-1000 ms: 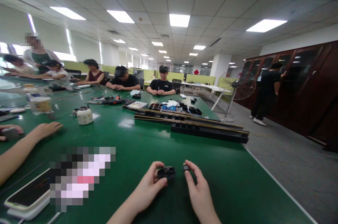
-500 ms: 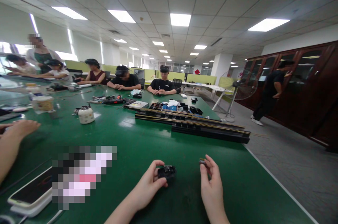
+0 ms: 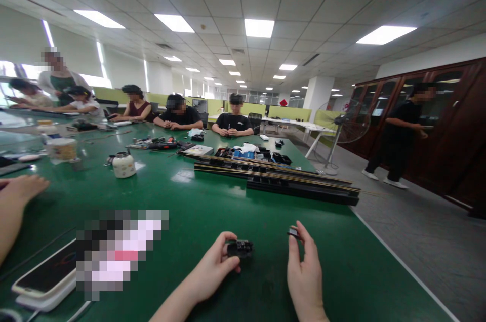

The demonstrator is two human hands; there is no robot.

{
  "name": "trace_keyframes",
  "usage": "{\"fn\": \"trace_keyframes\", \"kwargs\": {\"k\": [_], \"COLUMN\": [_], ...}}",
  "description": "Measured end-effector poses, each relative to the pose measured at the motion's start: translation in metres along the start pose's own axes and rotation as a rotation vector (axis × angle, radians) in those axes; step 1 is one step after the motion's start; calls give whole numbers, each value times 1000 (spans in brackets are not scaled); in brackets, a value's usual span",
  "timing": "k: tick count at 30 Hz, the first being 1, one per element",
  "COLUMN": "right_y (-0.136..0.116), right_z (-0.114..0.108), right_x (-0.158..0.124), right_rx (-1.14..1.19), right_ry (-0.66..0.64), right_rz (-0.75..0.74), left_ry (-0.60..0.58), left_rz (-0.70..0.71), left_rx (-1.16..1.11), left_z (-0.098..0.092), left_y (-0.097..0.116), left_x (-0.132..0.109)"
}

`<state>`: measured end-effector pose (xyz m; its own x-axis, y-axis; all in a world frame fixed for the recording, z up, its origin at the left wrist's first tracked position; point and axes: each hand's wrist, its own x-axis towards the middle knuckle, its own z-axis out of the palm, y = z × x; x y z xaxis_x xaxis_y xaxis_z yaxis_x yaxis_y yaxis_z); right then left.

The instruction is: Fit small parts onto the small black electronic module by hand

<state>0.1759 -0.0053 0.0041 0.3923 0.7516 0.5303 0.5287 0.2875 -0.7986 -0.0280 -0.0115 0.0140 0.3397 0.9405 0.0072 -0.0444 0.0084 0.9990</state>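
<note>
My left hand (image 3: pixel 216 264) pinches a small black plastic part (image 3: pixel 241 248) with uneven, detailed edges, held above the green table (image 3: pixel 178 241). Thumb and fingers close on its left end. To the right, my right hand (image 3: pixel 306 264) grips a much smaller flat piece (image 3: pixel 292 231), dark with a pale grey face, between thumb and fingertips. The kind of either part is too small to tell. A gap of bare table separates the two hands, and the parts do not touch.
Long black rails (image 3: pixel 299 188) with thin brass-coloured rods lie ahead. A phone (image 3: pixel 47 269) on a white stand is at the left, near a co-worker's hand (image 3: pixel 25 190). A white jar (image 3: pixel 124 165) stands farther back. Several people sit across the table; a fan (image 3: pixel 337 124) stands right.
The small piece in my right hand has turned, showing a paler face. My left hand has hardly moved. The co-worker's hand shifted left, and the person by the cabinets has turned and moved right.
</note>
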Motion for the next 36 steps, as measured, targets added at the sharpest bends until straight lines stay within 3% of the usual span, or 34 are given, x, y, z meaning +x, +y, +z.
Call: {"fn": "trace_keyframes", "kwargs": {"k": [6,13,19,25,36], "right_y": [-7,-26,-25,-27,-34], "right_z": [6,14,16,14,10], "right_x": [-9,-25,-24,-20,-19], "right_rx": [-28,161,139,49,40], "right_ry": [-203,-461,-486,-627,-679], "right_rz": [-99,-141,-90,-145,-109], "left_ry": [10,-37,-66,-89,-106], "left_rz": [6,13,9,13,9], "left_rx": [-3,-56,-62,-140,-133], "left_z": [1,1,2,4,3], "left_y": [-1,-5,-5,-7,-11], "left_x": [1,2,1,1,1]}}
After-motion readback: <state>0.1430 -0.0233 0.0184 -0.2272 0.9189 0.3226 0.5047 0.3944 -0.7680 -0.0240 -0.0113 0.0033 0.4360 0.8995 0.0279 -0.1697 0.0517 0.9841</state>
